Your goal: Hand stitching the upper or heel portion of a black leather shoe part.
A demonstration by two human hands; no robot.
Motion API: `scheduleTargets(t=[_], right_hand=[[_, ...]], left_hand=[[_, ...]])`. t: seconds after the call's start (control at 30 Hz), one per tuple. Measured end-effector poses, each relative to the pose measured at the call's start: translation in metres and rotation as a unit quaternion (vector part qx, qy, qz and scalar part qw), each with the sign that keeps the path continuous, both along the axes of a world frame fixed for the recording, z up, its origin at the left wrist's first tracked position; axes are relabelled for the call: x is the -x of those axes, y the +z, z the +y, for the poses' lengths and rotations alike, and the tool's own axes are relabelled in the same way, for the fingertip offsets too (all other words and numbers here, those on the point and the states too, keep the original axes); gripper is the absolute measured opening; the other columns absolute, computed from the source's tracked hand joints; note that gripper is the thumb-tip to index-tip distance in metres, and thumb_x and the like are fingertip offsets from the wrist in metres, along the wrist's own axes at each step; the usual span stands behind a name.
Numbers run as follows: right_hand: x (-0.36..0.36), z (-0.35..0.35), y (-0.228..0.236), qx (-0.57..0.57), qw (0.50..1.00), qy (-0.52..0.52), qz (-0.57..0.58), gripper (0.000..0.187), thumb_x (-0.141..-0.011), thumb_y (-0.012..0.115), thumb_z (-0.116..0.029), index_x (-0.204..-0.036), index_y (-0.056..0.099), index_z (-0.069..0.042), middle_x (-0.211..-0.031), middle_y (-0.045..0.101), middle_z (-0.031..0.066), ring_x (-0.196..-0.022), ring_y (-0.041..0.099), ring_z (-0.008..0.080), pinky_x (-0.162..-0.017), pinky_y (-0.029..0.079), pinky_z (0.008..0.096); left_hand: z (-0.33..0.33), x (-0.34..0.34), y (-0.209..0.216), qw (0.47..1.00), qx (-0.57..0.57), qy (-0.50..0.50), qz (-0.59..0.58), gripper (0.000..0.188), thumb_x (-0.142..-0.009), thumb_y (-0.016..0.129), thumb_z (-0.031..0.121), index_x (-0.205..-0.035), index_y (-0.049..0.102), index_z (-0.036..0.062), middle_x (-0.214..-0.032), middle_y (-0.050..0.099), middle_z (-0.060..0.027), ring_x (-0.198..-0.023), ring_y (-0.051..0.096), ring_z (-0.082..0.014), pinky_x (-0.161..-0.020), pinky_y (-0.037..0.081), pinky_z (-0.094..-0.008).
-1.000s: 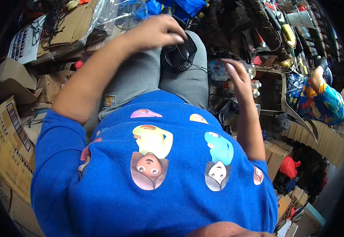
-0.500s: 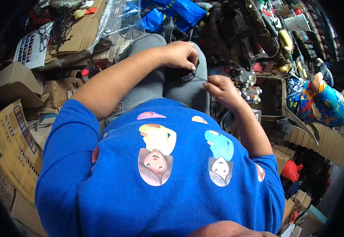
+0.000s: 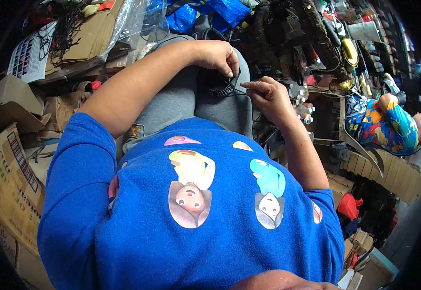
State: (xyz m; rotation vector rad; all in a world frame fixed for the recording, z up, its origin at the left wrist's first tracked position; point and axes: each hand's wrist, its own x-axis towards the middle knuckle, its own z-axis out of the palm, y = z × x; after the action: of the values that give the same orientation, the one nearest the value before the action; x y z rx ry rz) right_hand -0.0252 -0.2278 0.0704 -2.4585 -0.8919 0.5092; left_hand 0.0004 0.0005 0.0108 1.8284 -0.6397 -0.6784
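Note:
On my lap, over grey trousers (image 3: 172,99), rests a dark curved thing (image 3: 218,92) with a row of short light ridges along its near edge. What kind of thing it is I cannot make out. My left hand (image 3: 220,59) bends down over its far side, thumb and fingers pinched at its edge and partly hiding it. To the right, my right hand (image 3: 270,99) is closed, thumb against fingers, on a thin dark strand (image 3: 240,91) that runs to the ridged edge.
Cardboard boxes (image 3: 14,104) and a red-capped bottle (image 3: 96,85) stand at the left. Blue plastic bags (image 3: 184,18) lie ahead. Several clear bottles (image 3: 305,108) sit right of my knees, by cluttered tools. A person in a colourful shirt (image 3: 394,125) is farther right.
My left hand has shifted slightly up and left, exposing more of the ridged edge. My right hand has turned, with a finger now stretched toward the dark thing.

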Motion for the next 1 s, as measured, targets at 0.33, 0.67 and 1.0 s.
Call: scheduleTargets(t=[0.33,0.67,1.0], right_hand=[[-0.006,0.01,0.003,0.036,0.999,0.008,0.002,0.019,-0.079,0.063,-0.007,-0.096,0.071,-0.008,-0.073,0.057,0.0061,-0.069,0.055,0.017,-0.063,0.045,0.0296],[0.009,0.011,-0.009,0.026,0.999,-0.042,-0.001,0.029,-0.072,0.069,-0.006,-0.101,0.069,-0.013,-0.076,0.059,0.0111,-0.069,0.061,0.0259,-0.064,0.048,0.0349],[-0.01,0.021,-0.012,0.013,0.998,0.031,-0.046,0.017,-0.072,0.069,-0.004,-0.087,0.072,-0.01,-0.078,0.06,0.0088,-0.068,0.06,0.0233,-0.065,0.049,0.0323]], left_hand=[[0.003,0.0,0.004,1.0,-0.003,-0.003,0.013,0.024,-0.077,0.066,0.009,-0.098,0.068,0.0003,-0.09,0.069,-0.0081,-0.083,0.063,-0.0153,-0.08,0.048,-0.0292],[0.002,-0.004,-0.003,1.0,0.006,-0.009,0.009,0.023,-0.076,0.066,0.008,-0.098,0.068,0.0011,-0.09,0.07,-0.0085,-0.082,0.064,-0.0155,-0.079,0.049,-0.0292],[-0.001,-0.003,-0.003,0.999,-0.028,0.014,-0.017,0.02,-0.074,0.067,0.007,-0.094,0.07,0.0034,-0.085,0.069,-0.0082,-0.08,0.064,-0.0166,-0.077,0.049,-0.0293]])
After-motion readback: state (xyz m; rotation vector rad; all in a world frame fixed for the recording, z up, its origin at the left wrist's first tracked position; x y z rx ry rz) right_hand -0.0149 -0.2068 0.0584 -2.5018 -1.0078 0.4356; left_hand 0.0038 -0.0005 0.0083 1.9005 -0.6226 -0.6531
